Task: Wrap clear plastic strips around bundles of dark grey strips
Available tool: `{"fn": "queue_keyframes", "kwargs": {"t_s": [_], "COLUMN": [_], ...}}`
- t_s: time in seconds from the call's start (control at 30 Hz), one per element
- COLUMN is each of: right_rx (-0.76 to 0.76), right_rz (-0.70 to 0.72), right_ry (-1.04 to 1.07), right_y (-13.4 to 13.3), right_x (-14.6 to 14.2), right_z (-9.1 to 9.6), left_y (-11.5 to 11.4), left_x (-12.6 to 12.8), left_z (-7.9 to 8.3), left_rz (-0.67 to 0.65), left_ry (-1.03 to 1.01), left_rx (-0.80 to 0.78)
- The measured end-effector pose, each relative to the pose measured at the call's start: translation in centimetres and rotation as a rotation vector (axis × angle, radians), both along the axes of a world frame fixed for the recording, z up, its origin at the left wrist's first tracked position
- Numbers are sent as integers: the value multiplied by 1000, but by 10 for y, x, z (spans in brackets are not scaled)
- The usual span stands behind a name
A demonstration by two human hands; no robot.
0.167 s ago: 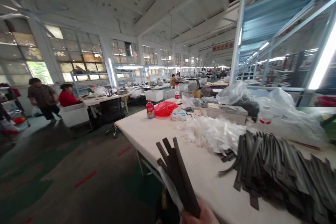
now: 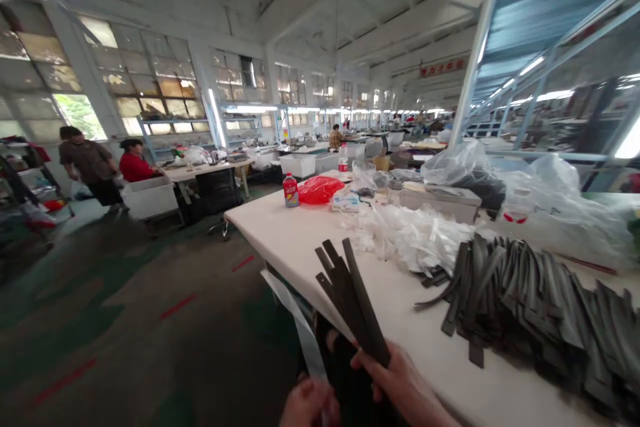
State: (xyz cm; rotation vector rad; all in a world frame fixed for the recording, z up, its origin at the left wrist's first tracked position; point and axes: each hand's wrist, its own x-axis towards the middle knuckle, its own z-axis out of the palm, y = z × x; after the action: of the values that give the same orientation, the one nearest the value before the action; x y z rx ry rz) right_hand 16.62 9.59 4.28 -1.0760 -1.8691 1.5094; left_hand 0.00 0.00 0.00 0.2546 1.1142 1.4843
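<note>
A fanned bunch of dark grey strips [image 2: 356,300] stands up out of my right hand [image 2: 395,373], whose fingers are wrapped round its lower end. Lower down and to the left, my left hand [image 2: 309,403] pinches a long, pale translucent strip [image 2: 297,320] that reaches up and leftward beside the table edge. The pale strip is apart from the dark bunch. On the table to the right lies a big heap of similar dark strips [image 2: 530,307]. Behind it is a pile of crumpled white film pieces [image 2: 417,233].
The white-covered table [image 2: 270,223] carries a red bottle [image 2: 291,191], a red plastic bag [image 2: 320,189], a grey box [image 2: 440,201] and clear plastic bags [image 2: 545,193]. Left of it stand an office chair [image 2: 219,197] and a white bin [image 2: 151,199]. Two people are farther left, one seated in red.
My left hand has come into view, with the pale strip now drawn leftward, away from the dark bunch. More of my right hand shows. The view has shifted slightly.
</note>
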Motion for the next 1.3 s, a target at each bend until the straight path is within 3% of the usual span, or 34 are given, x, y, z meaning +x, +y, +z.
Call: {"fn": "queue_keyframes", "kwargs": {"t_s": [0.13,0.33,0.57,0.87,1.07,1.23,1.3], "right_rx": [16,-45,21,-45,-95,-37,-23], "right_rz": [36,139,224,275,255,232,230], "right_ry": [-72,-167,-258,-202,-195,-182,-201], "right_y": [-9,-32,-49,-56,-55,-50,-47], "right_x": [17,29,22,21,20,9,5], "right_z": [8,-2,5,-11,-11,-13,-19], "left_y": [4,13,17,21,22,15,11], "left_x": [-29,-48,-42,-39,-35,-7,7], "left_z": [23,51,46,48,42,42,33], "left_rz": [269,376,384,368,333,260,262], "left_ry": [-199,-239,-210,-128,-128,-34,8], "left_rx": [42,160,189,195,177,184,154]}}
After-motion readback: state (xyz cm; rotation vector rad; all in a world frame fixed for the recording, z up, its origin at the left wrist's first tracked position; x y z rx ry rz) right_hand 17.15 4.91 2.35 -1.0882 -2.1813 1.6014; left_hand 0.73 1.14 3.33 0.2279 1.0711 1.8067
